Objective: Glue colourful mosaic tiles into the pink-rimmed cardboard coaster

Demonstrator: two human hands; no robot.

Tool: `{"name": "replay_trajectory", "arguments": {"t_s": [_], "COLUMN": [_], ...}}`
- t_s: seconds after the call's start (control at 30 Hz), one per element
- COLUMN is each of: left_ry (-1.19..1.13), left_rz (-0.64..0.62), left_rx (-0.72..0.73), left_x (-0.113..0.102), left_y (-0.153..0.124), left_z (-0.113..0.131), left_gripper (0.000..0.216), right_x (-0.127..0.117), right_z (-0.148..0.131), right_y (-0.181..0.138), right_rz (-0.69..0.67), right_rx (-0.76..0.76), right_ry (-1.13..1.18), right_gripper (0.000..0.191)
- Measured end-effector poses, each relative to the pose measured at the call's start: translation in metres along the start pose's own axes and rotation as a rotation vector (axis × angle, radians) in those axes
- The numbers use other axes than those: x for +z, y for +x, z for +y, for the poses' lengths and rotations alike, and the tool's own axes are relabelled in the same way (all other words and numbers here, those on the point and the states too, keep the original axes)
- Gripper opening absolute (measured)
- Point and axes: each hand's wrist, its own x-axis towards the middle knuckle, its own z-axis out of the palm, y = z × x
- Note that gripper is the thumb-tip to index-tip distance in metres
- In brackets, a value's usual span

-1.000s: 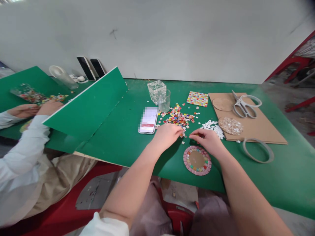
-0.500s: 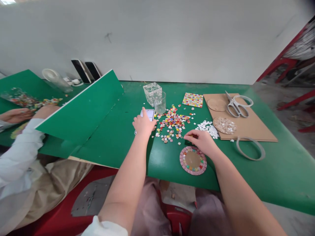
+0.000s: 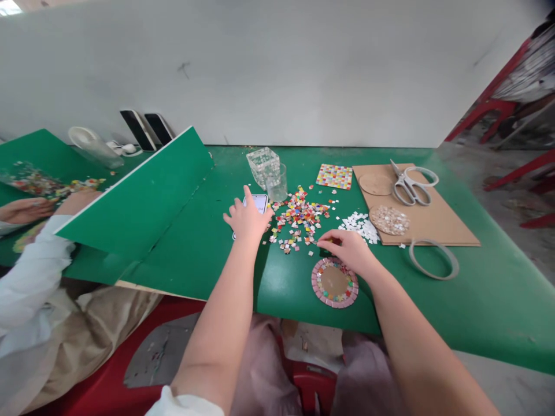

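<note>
My left hand (image 3: 248,218) is over a phone (image 3: 260,202) with a lit screen, its fingers spread and covering part of it. My right hand (image 3: 349,249) has thumb and fingers pinched together at the near right edge of a pile of small colourful mosaic tiles (image 3: 302,209); whatever is between the fingertips is too small to make out. Just below that hand lies a round coaster (image 3: 318,284) with a pink tile rim, a ring of mixed-colour tiles inside it and a bare brown centre.
Behind the pile stand a clear cup (image 3: 277,184) and a clear patterned box (image 3: 261,164). A tiled square (image 3: 334,177), white tiles (image 3: 358,224), scissors (image 3: 410,188) on cardboard (image 3: 446,222), and a tape ring (image 3: 453,271) lie rightward. A green board (image 3: 139,196) separates another person's hands (image 3: 30,209).
My left hand's fingers have spread wider over the phone. The right hand stays pinched beside the tile pile. The whole view has shifted slightly.
</note>
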Motion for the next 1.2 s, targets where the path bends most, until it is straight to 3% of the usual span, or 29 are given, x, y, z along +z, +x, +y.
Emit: {"name": "replay_trajectory", "arguments": {"t_s": [0.07,0.1,0.13,0.2,0.27,0.43,0.6,0.7,0.83,0.97,1.2], "left_ry": [-0.126,-0.216,-0.324,-0.537,-0.665,-0.809,-0.835,-0.808,-0.581,-0.361,-0.339], "left_rz": [0.152,0.161,0.105,-0.135,-0.322,-0.395,-0.296,-0.243,-0.292,-0.362,-0.377], "left_rx": [0.095,0.202,0.360,0.727,0.882,0.842,0.740,0.706,0.832,1.005,1.037], "left_x": [-0.013,-0.019,-0.024,-0.028,-0.024,-0.006,-0.001,0.001,0.007,0.011,0.014], "left_y": [-0.014,-0.023,-0.034,-0.054,-0.068,-0.075,-0.069,-0.068,-0.070,-0.074,-0.076], "left_z": [0.009,0.015,0.021,0.035,0.046,0.052,0.050,0.050,0.051,0.051,0.051], "left_gripper": [0.070,0.061,0.053,0.041,0.036,0.027,0.012,0.012,0.020,0.021,0.025], "right_x": [0.000,0.000,-0.001,-0.002,-0.004,-0.006,-0.006,-0.010,-0.015,-0.015,-0.013], "right_z": [-0.001,-0.001,0.000,0.001,0.003,0.003,0.004,0.007,0.013,0.015,0.007], "right_y": [0.000,0.001,0.001,0.002,0.003,0.003,0.003,0.004,0.005,0.008,0.006], "right_rz": [0.006,0.011,0.016,0.040,0.074,0.103,0.081,0.144,0.271,0.259,0.267], "right_rx": [0.006,0.010,0.011,0.006,0.003,0.037,0.050,0.073,0.092,0.061,0.046], "right_ry": [0.029,0.053,0.079,0.137,0.201,0.270,0.279,0.341,0.402,0.428,0.502], "right_gripper": [0.026,0.027,0.028,0.029,0.028,0.031,0.038,0.040,0.034,0.038,0.020]}}
